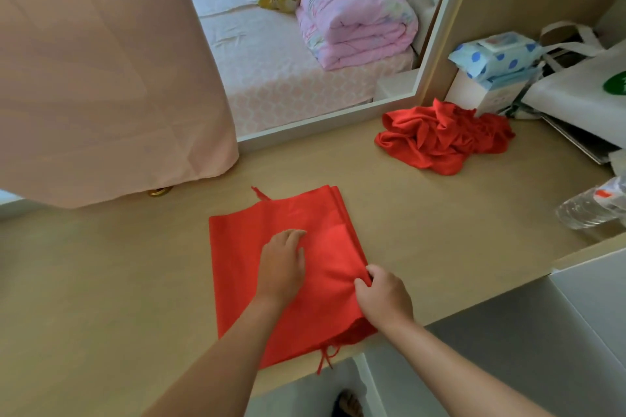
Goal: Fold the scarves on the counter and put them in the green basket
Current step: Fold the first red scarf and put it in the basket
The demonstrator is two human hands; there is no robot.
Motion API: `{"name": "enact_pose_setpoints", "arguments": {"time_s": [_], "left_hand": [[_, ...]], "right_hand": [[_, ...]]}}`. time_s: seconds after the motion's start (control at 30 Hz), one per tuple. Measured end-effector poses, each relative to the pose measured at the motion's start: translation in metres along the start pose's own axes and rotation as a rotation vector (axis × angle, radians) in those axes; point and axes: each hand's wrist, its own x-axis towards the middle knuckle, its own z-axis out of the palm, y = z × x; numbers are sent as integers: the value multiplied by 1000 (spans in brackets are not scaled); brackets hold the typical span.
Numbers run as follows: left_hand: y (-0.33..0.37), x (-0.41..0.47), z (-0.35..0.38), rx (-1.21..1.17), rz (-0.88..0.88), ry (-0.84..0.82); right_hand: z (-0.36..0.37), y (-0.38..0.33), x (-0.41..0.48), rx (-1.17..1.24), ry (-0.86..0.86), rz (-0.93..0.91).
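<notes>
**A:** Where is the scarf that's being worked on?

**B:** The folded scarf lies flat on the counter, close to its front edge. It is a red rectangle with layered edges down its right side, and a loose thread hangs over the front.

**A:** And the hands?

**B:** Both are on it, set apart. The left hand lies flat on the middle of the cloth, fingers straight, pressing down. The right hand pinches the scarf's right edge between thumb and curled fingers, and the cloth creases there.

**A:** Any other scarf?

**B:** A crumpled scarf, also red, sits heaped farther back on the right. It is well apart from both hands and near a dotted wipes pack.
</notes>
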Motion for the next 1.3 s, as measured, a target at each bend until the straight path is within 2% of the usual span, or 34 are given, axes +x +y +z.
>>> {"name": "enact_pose_setpoints", "arguments": {"time_s": [0.07, 0.17, 0.27, 0.37, 0.43, 0.5, 0.57, 0.6, 0.73, 0.83, 0.9, 1.0, 1.1, 1.2, 1.3], "left_hand": [[-12, -25, 2, 115, 29, -18], [-31, -60, 8, 247, 18, -144], [-46, -87, 10, 292, 2, -208], [-54, -108, 6, 319, -25, -271], [-59, -120, 4, 350, -36, -331], [-66, -128, 1, 377, -41, -367], [-73, -131, -3, 393, -23, -370], [-76, -131, -6, 399, -19, -381], [-80, -137, -23, 382, -48, -426], [-79, -143, -32, 373, -83, -405], [-75, -144, -40, 414, -94, -407], [-77, -144, -55, 453, -55, -368], [-81, -151, -67, 466, -22, -533], [-79, -162, -65, 413, 48, -634], [-77, -155, -65, 297, 101, -584]], "right_hand": [[-1, 6, -3, -28, 3, 24], [-1, 16, -3, -160, -62, 74], [2, 16, -6, -261, -2, 26], [13, 22, -12, -495, 114, -228], [21, 26, -17, -549, 38, -452], [27, 32, -21, -574, -137, -554], [27, 37, -25, -590, -303, -541], [26, 39, -27, -613, -326, -516], [31, 23, -36, -805, -272, -447], [47, 2, -49, -756, -83, -426], [58, -14, -66, -704, -100, -475], [79, -21, -84, -648, -204, -427], [81, -21, -69, -707, -266, -409], [75, -29, -37, -841, -240, -478], [68, -45, -26, -976, -165, -471]]}}
